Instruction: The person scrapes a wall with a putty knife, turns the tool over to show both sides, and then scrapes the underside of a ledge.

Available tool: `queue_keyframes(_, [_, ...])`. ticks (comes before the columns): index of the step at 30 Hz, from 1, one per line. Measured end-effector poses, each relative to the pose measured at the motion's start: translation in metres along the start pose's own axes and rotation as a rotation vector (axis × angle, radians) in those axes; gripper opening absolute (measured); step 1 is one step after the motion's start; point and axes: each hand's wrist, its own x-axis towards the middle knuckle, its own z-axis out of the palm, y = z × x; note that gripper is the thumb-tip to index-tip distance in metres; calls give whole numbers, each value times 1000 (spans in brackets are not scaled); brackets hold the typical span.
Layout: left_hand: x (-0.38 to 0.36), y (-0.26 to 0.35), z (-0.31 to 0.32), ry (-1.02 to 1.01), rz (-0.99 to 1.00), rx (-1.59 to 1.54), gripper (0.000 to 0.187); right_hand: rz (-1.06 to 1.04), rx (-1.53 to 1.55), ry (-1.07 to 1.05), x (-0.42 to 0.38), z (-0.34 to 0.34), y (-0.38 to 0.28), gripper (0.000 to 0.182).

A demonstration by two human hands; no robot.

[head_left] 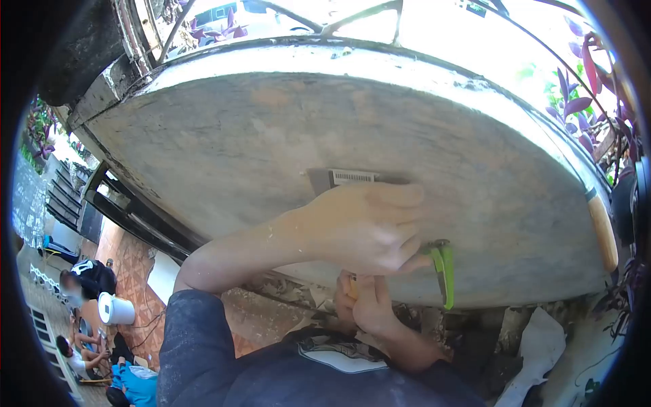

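My left hand (380, 227) reaches across in front of me, close over a curved grey concrete surface (224, 149), with its fingers curled and slightly blurred. At its upper edge shows a flat dark piece with a white barcode label (354, 177), partly covered by the hand. A finger of that hand extends to a narrow bright green tool part (444, 278), dark at its top end; I cannot tell how it joins what the hand grips. Lower, near my chest, my right hand (369, 305) is closed, and a small yellow-orange piece (353, 287) shows between its fingers.
A metal frame (359, 20) lines the slab's far edge. At right hangs a wooden handle (601, 230) among purple-leaved plants (576, 105). Below lie broken debris (271, 298) and a pale torn sheet (536, 349). Several people sit at lower left near a white bucket (116, 309).
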Motion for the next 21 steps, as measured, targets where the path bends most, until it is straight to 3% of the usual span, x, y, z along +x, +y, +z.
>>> queue_keyframes(2, [0, 0, -3, -26, -25, -46, 33, 14, 45, 24, -1, -9, 12, 40])
queue_keyframes(5, [-5, 11, 6, -54, -49, -64, 31, -79, -167, -88, -9, -20, 15, 37])
queue_keyframes(7, [-2, 6, 6, -40, -47, -11, 31, 151, -39, 70, -10, -13, 3, 35])
queue_keyframes(8, [3, -2, -7, -56, -61, 26, 31, 153, -36, 67, -4, -13, 0, 35])
queue_keyframes(10, [3, -4, -12, -85, -87, 54, 31, -54, -75, -118, 4, -14, -5, 35])
queue_keyframes(11, [-1, -1, -9, -26, -62, 30, 32, -49, -66, -118, 1, -17, 1, 35])
queue_keyframes(12, [-5, -1, -6, 32, -27, 9, 33, -4, -81, -128, -1, -22, 13, 35])
queue_keyframes(17, [-12, 3, -6, -57, -72, -72, 35, 180, 23, -52, -7, -9, 11, 39])
queue_keyframes(19, [-14, 6, -2, -98, -60, -112, 35, 102, -14, -109, -7, -16, 23, 41])
queue_keyframes(21, [-24, 13, 12, -12, -93, -70, 36, 46, -75, -108, -3, -27, 47, 42])
